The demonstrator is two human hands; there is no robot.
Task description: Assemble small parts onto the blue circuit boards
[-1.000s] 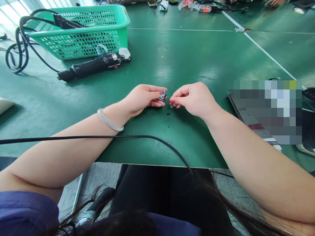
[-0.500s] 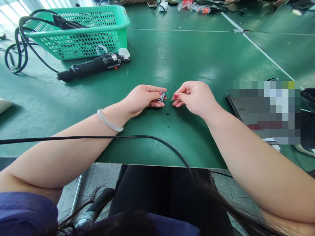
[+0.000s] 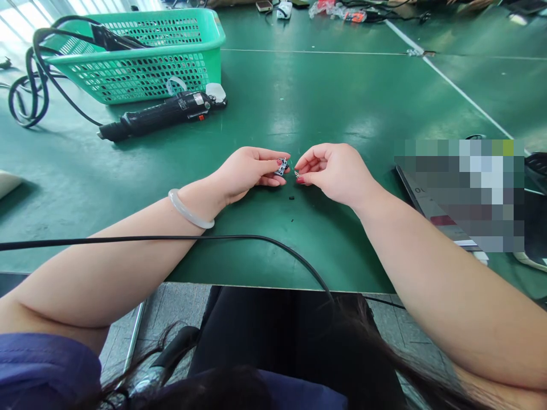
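Note:
Between the thumb and fingers of my left hand (image 3: 252, 171) is a small silver-and-black part (image 3: 281, 166) with holes in it; its exact kind is too small to make out. My right hand (image 3: 335, 171) is closed in a pinch just to the right, holding a tiny shiny metal piece (image 3: 297, 174) at the thumb tip. A narrow gap separates the two parts. On the table below the hands lie a small black piece (image 3: 292, 197) and an even tinier dark speck (image 3: 292, 220).
A black electric screwdriver (image 3: 162, 117) lies before a green plastic basket (image 3: 216, 42) at the back left. A black cable (image 3: 239, 237) crosses over my left forearm. To the right sits a flat dark item (image 3: 410, 188), partly blurred out. Bagged items (image 3: 337, 10) lie at the far edge.
My right hand has turned slightly and shifted a little left; its thumb sits lower, and the metal piece shows more plainly. My left hand has stayed still.

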